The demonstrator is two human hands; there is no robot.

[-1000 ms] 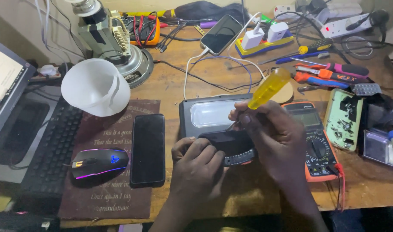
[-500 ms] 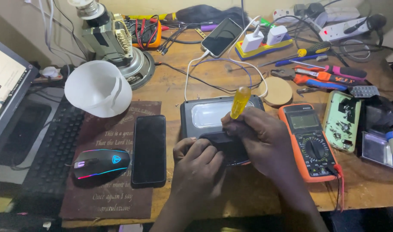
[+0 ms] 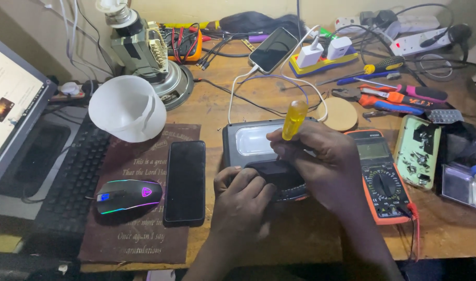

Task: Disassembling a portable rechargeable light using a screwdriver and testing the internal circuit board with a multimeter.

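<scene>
Far left there was a monitor lit up, with a black keyboard in front of it. Next over, a white lamp shade sat upside-ish on the wooden desk, touching the top edge of a dark brown mat. On that mat were a black mouse with rainbow lighting and, just beside it, a black phone lying face up, screen dark.

Middle of the desk was the thing being worked on: a dark grey boxy device with a clear window on top, lying flat right in front of the person. The left hand was curled closed on the device's near edge, pinning down a black part there. The right hand was closed around a screwdriver with a yellow handle, held roughly upright, tip pointed down into the device; the tip itself was hidden by fingers.

Right of the hands, an orange multimeter lay just beside the right wrist. Further right sat a pale green tray of small bits, and behind it some pliers and screwdrivers.
</scene>
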